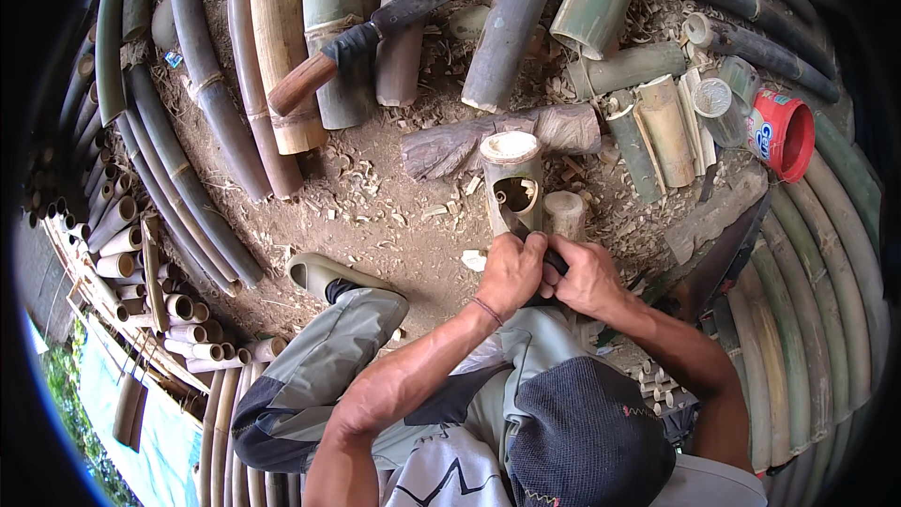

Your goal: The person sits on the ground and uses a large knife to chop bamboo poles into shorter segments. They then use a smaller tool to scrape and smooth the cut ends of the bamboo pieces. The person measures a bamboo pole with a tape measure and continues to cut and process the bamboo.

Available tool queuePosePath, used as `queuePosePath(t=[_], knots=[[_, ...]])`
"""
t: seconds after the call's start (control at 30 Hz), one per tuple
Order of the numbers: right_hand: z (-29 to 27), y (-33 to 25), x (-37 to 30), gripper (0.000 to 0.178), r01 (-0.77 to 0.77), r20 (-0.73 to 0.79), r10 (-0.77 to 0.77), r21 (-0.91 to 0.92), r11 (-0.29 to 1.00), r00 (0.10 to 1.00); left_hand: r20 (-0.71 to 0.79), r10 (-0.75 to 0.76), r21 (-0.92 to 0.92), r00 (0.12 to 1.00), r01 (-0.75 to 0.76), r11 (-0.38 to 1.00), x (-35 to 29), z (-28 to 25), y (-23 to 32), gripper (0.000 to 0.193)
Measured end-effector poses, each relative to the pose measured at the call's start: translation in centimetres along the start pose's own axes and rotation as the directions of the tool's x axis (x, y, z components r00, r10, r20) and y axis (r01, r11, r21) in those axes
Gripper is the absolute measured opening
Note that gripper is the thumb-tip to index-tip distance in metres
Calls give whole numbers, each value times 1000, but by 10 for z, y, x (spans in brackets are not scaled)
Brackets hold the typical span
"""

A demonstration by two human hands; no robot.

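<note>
A short bamboo section (511, 167) stands upright before me, with a pale cut top and a dark opening in its near side. A knife (557, 264) with a dark handle points at this opening, its narrow blade partly hidden by my fingers. My right hand (587, 277) is closed around the handle. Pressed beside it, my left hand (513, 272) is closed on the knife nearer the blade, close to the bamboo's lower edge. Just right of the section stands a smaller round piece (565, 214) with a pale top.
Behind the section lies a rough log (502, 139). A machete (404, 21) with a wooden handle rests across large bamboo poles (332, 28). At right are split bamboo pieces (666, 131) and a red bucket (798, 139). Shavings litter the ground; stacked bamboo (817, 282) lines both sides.
</note>
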State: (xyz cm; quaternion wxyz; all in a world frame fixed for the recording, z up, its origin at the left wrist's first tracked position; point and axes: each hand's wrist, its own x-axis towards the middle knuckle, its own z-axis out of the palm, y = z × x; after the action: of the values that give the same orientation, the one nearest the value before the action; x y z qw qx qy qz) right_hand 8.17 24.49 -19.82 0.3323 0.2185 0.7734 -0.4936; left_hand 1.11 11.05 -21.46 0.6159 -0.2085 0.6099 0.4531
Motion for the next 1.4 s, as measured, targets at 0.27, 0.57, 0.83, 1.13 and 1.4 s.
queuePosePath(t=[0.27,0.57,0.83,1.13,1.4], knots=[[75,-17,7,26,0,-277,84,289,957,957,65,98,553,993,-117,825,13,-43,22,51],[-31,-7,-7,42,273,101,-256,-216,937,961,103,129,-168,986,-111,980,-1,-6,-3,43],[-86,-41,11,33,453,451,-195,-583,674,871,343,225,-861,912,209,464,12,42,-38,47],[-27,-18,0,41,107,291,-13,-311,944,957,40,40,-413,998,-20,911,-3,5,-26,40],[46,-4,0,59,6,27,-7,42,999,1000,-176,239,147,955,-214,966,16,-28,-46,54]])
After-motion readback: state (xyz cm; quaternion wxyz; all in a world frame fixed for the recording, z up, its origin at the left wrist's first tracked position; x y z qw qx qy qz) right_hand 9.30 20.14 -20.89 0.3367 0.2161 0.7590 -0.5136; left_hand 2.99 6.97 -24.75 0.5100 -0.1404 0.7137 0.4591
